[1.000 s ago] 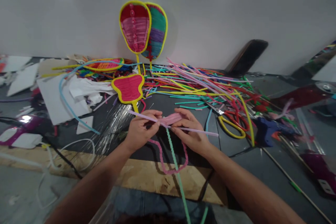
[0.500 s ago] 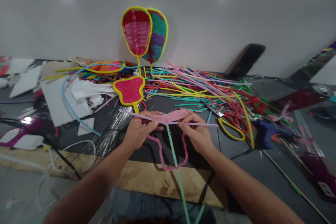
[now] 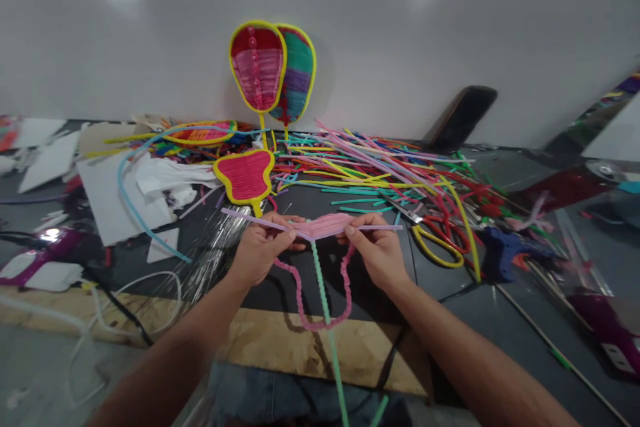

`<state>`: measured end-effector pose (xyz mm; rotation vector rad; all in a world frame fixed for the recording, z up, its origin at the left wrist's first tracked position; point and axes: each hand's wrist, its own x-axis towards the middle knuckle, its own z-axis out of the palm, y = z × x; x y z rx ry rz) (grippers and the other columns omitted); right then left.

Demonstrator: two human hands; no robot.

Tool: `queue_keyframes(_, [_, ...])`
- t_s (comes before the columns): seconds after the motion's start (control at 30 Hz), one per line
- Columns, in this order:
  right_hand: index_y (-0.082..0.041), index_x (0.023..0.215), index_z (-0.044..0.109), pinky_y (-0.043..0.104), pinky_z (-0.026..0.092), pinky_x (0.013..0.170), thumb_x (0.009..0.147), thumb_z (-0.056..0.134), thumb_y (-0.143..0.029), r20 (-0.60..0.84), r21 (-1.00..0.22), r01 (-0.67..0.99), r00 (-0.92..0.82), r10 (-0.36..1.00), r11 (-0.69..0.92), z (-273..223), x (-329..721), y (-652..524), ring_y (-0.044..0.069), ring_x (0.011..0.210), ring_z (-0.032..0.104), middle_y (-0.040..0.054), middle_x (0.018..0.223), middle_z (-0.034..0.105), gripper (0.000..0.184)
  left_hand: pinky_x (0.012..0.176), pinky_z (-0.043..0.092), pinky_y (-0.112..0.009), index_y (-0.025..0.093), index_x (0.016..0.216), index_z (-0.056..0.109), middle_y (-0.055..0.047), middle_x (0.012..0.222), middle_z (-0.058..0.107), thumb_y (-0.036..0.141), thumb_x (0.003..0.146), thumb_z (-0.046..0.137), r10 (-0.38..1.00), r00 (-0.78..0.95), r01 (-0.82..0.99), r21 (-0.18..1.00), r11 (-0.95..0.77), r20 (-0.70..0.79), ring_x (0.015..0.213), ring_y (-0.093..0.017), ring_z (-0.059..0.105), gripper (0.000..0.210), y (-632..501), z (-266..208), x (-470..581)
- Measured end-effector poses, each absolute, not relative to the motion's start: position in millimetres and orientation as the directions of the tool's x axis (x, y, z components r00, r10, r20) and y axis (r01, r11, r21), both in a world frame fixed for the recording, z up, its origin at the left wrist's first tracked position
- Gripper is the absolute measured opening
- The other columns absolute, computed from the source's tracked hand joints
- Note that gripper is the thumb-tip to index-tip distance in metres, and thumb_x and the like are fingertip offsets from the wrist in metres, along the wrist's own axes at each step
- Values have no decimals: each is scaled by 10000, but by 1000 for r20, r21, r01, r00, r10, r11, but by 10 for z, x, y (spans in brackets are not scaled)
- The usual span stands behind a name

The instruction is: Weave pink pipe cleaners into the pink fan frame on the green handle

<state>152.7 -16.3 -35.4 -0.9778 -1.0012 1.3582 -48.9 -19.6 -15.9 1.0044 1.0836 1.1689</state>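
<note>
Between my hands is a wire-like fan frame [image 3: 313, 325] wrapped in pink pipe cleaner, its loop hanging downward. A mint-green pipe-cleaner stem [image 3: 323, 293] runs down its middle. Rows of pale pink pipe cleaner [image 3: 327, 221] fill the upper part. My left hand [image 3: 263, 250] pinches the frame's left side along with a lilac pipe cleaner [image 3: 240, 218], whose loose end sticks out leftward. On the other side my right hand [image 3: 375, 250] grips the same lilac strip and the frame's right edge. The strip dips at the stem. My fingers partly hide the frame's sides.
A pink, yellow-edged fan [image 3: 245, 177] lies just behind my hands. Two finished fans [image 3: 257, 67] lean on the wall. Loose pipe cleaners [image 3: 360, 160] spread across the back. Scissors [image 3: 437, 247] and a blue glue gun [image 3: 500, 253] lie right; silvery wires [image 3: 215, 247] lie left.
The lilac strip now bends into a shallow V at the stem, its right end raised and drawn inward. Both hands keep their hold. The view has shifted slightly.
</note>
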Motion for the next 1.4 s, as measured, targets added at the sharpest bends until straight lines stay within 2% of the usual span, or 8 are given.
queue_keyframes(0.33, [-217, 785, 525, 228, 467, 533, 694, 734, -314, -129, -854, -495, -103, 986, -163, -340, 1567, -122, 123, 563, 631, -37, 625, 657, 248, 632, 600, -301, 137, 703, 561, -58, 963, 672, 267, 666, 729, 995, 27, -168, 981, 99, -95, 770, -166, 666, 216, -178, -148, -544])
queue_keyframes(0.6, [-198, 769, 593, 222, 456, 506, 661, 759, -332, -188, -831, -515, -97, 977, -211, -323, 1579, -114, 115, 541, 610, -40, 617, 621, 240, 630, 597, -312, 135, 700, 573, -72, 964, 677, 279, 658, 727, 995, 33, -142, 985, 96, -92, 753, -175, 673, 215, -168, -161, -565])
queue_keyframes(0.77, [-188, 827, 651, 201, 466, 526, 684, 741, -387, -239, -801, -513, -195, 951, -307, -296, 1602, -104, 99, 568, 604, -19, 646, 644, 262, 613, 590, -302, 138, 682, 554, -63, 956, 682, 267, 642, 738, 996, 22, -180, 980, 90, -88, 713, -160, 671, 228, -167, -152, -571])
queue_keyframes(0.87, [-184, 769, 664, 217, 482, 542, 699, 722, -421, -248, -817, -469, -239, 939, -335, -320, 1616, -99, 104, 565, 600, -17, 633, 637, 254, 609, 588, -290, 137, 688, 548, -66, 954, 683, 258, 648, 735, 997, 18, -184, 979, 83, -81, 688, -148, 667, 226, -169, -141, -568])
queue_keyframes(1.1, [-207, 784, 658, 267, 507, 586, 732, 688, -410, -96, -941, -327, 26, 995, -82, -399, 1583, -122, 133, 605, 595, -17, 666, 643, 213, 629, 599, -299, 130, 709, 560, -69, 953, 676, 265, 668, 728, 998, 19, -126, 991, 54, -52, 716, -164, 675, 220, -169, -186, -573])
queue_keyframes(1.17, [-208, 779, 646, 275, 508, 595, 747, 672, -411, -58, -954, -297, 49, 997, -41, -390, 1568, -132, 139, 605, 598, -14, 658, 646, 207, 631, 601, -302, 131, 702, 559, -72, 950, 678, 272, 668, 729, 998, 21, -123, 991, 53, -51, 737, -177, 677, 223, -169, -193, -569])
queue_keyframes(1.3, [-205, 772, 625, 263, 497, 590, 758, 657, -413, -48, -957, -289, 29, 998, -37, -359, 1551, -133, 128, 588, 587, -16, 633, 639, 211, 635, 601, -312, 136, 701, 567, -71, 944, 676, 288, 667, 729, 999, 22, -127, 991, 45, -43, 751, -183, 676, 225, -174, -190, -562])
queue_keyframes(1.4, [-206, 769, 604, 244, 485, 565, 714, 699, -393, -122, -919, -382, 27, 992, -103, -350, 1551, -116, 123, 587, 598, -30, 638, 626, 217, 644, 598, -325, 137, 704, 573, -76, 953, 674, 304, 660, 730, 999, 21, -105, 993, 46, -44, 765, -189, 672, 233, -177, -193, -563])
